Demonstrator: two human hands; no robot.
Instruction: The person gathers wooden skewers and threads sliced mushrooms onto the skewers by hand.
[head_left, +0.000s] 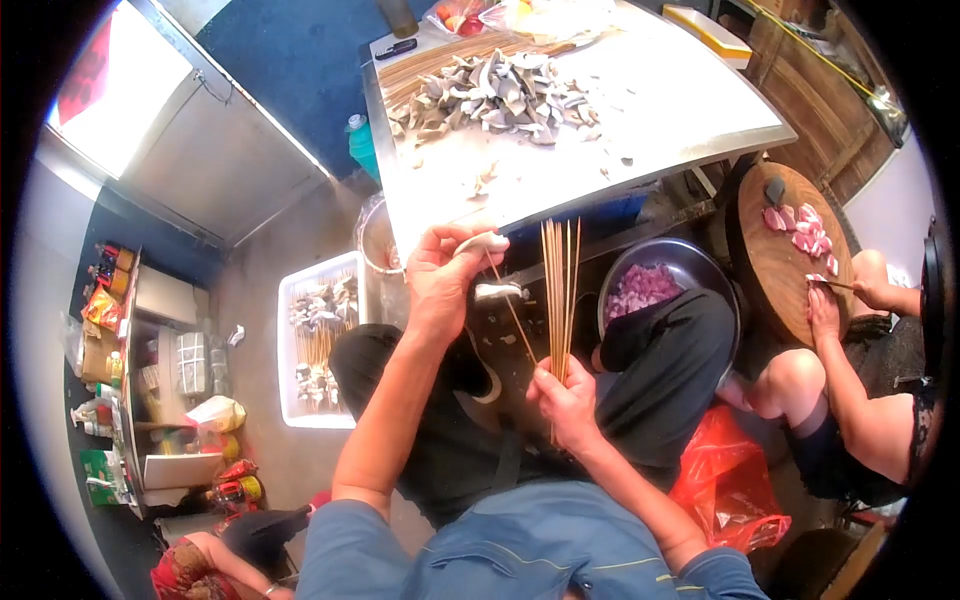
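Observation:
My left hand (442, 275) pinches a pale grey-white mushroom piece (481, 243) at the tip of a thin skewer (520, 325). Another piece (499, 291) is threaded lower on the same skewer. My right hand (566, 400) is wrapped round a bundle of bare wooden skewers (558, 290), which point upward, and the single skewer's lower end reaches that hand. Beyond my hands, a heap of grey mushroom pieces (500, 95) lies on the white-topped table (680, 110), with more skewers (420, 80) behind it.
On the floor at left stands a white tray (285, 375) of loaded skewers. A metal bowl (715, 290) holds chopped purple-pink pieces. At right, a co-worker's hands (826, 315) cut meat on a round wooden board (775, 240). A red bag (725, 485) lies nearby. Another person (215, 560) is at lower left.

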